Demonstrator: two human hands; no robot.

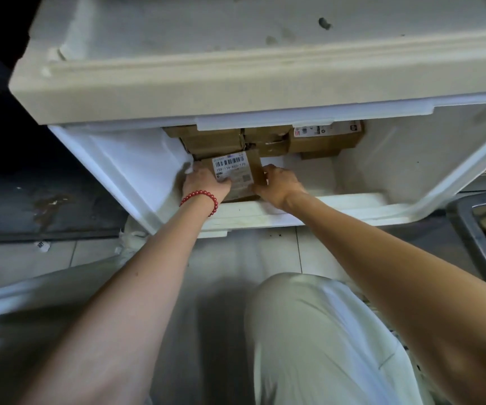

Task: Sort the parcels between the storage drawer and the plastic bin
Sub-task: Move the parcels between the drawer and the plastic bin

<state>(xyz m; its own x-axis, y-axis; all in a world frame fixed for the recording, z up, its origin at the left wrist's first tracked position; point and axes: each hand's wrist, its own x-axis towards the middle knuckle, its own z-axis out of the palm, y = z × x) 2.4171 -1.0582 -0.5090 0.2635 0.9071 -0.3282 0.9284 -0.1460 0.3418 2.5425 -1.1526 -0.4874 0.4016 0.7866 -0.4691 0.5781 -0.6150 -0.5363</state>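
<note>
The left hand (203, 182) and right hand (279, 185) are clasping the labelled parcel (233, 176) by its 2 opposite sides inside the storage drawer (136, 171) — it is presenting as stiff, probably light, best held there.

Pale floor tiles (265, 252) lie dimly lit in the near middle. A dark stained panel (45, 206) spreads left, and a grey metal frame (475, 229) stands right.
</note>
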